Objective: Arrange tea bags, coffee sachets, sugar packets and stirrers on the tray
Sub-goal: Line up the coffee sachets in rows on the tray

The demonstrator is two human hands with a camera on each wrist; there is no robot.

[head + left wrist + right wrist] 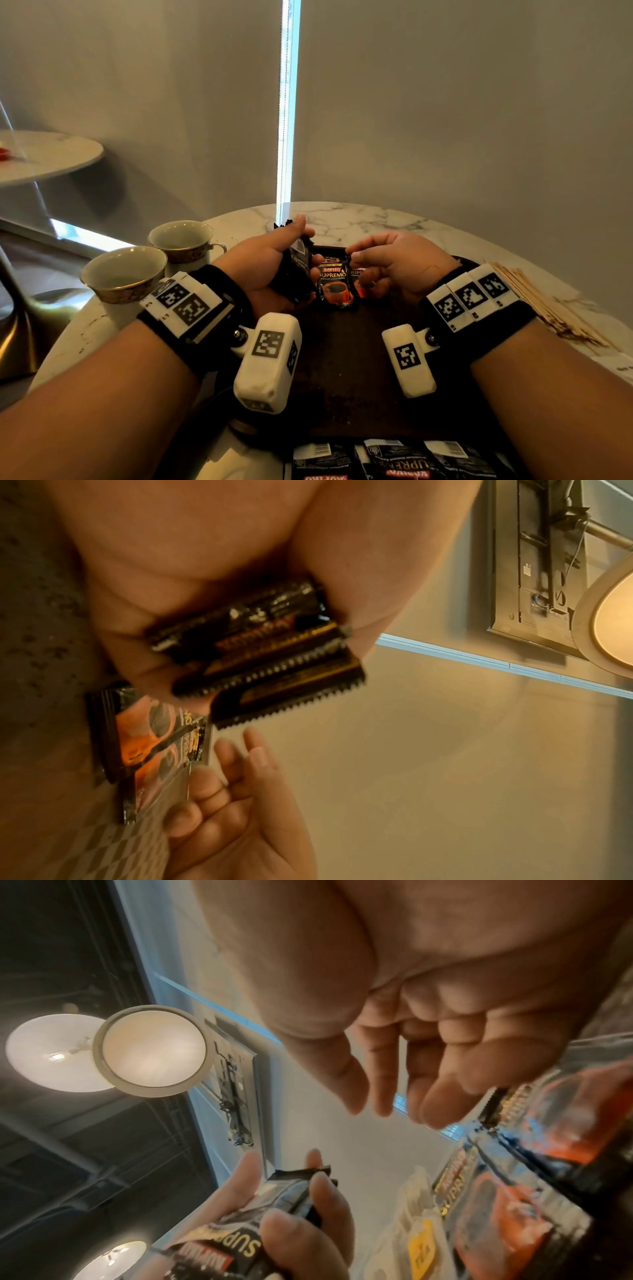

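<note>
Two sachets [335,286] already lie side by side at the far end of the tray [346,370], which sits on the bench [359,214]. I judge I'm mid coffee row. My left hand [263,270] clasps a stack [260,645]; my right hand [394,263] hovers slack, fingers empty. Next: pinch one off the stack and lay it beside those.

A round marble table [359,214] is carrying a dark tray [346,359], two gold-rimmed cups [125,274] at its left edge, a pile of wooden stirrers [544,305] at the right and black coffee sachets [394,460] lying along the near edge.
</note>
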